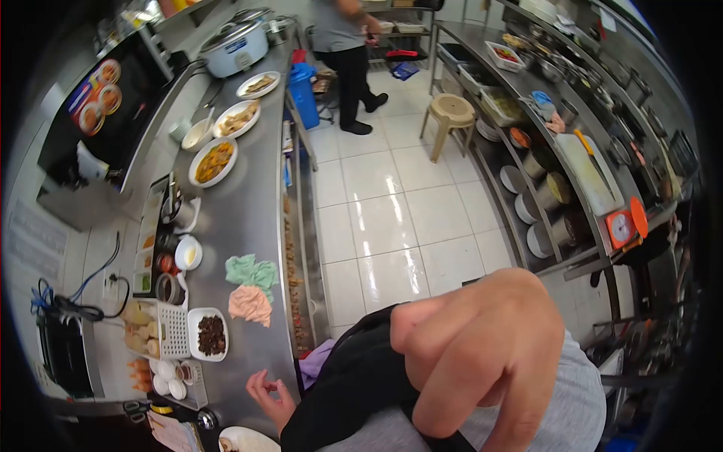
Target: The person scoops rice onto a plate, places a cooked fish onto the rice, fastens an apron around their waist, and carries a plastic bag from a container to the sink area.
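My right hand is raised very close to the camera, in front of my grey shirt and black apron. Its fingers are bent; their tips are hidden, so I cannot tell whether it holds anything. Low on the left, my left hand is at the edge of the steel counter, fingers loosely curved and apart, nothing in them. Nearest to it are a white plate, partly cut off, and a white dish of dark pieces. Farther up lie a peach cloth and a green cloth.
Plates of food and a rice cooker stand along the left counter. A person stands at the far end. A beige stool is beside the right-hand shelves, which carry a cutting board, knife and red scale.
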A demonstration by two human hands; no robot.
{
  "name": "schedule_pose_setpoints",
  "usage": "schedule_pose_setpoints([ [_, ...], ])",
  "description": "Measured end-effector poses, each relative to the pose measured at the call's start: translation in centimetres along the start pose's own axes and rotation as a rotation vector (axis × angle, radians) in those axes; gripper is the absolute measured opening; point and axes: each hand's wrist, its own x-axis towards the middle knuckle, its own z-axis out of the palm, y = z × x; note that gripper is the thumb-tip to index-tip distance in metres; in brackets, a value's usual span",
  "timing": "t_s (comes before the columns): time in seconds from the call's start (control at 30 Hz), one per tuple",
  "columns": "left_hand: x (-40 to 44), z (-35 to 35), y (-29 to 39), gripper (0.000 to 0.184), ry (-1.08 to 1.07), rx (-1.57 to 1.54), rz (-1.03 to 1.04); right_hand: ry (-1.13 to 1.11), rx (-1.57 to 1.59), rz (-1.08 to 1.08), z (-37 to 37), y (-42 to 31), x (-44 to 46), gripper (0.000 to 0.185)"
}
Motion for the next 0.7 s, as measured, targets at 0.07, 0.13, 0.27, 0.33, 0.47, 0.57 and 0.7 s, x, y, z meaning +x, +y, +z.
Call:
schedule_pose_setpoints([
  [0.07,1.0,1.6,1.2,0.041,-0.005,0.024,0.022,0.221,0.134,-0.132,-1.2,-0.6,-1.7,0.030],
  [0.13,1.7,3.2,1.3,0.041,-0.030,0.037,0.046,0.213,0.008,-0.328,-4.0,-2.3,-2.5,0.017],
  [0.27,3.3,6.2,2.2,0.039,-0.102,0.068,0.049,0.176,0.408,-0.384,-11.4,-2.8,-5.1,0.014],
  [0.33,4.3,7.8,2.6,0.038,-0.143,0.088,0.040,0.087,0.580,-0.431,-15.6,-1.2,-6.1,0.018],
  [0.47,6.2,11.0,4.8,0.034,-0.174,0.117,0.117,0.162,0.725,-0.421,-19.1,-2.1,-8.9,0.022],
  [0.57,7.3,13.3,8.4,0.032,-0.197,-0.028,0.009,0.174,0.680,-0.399,-19.9,-3.6,-10.1,0.021],
  [0.7,8.8,15.6,10.3,0.018,-0.407,-0.293,-0.012,0.159,0.325,-0.319,-19.8,-5.7,-10.1,0.022],
])
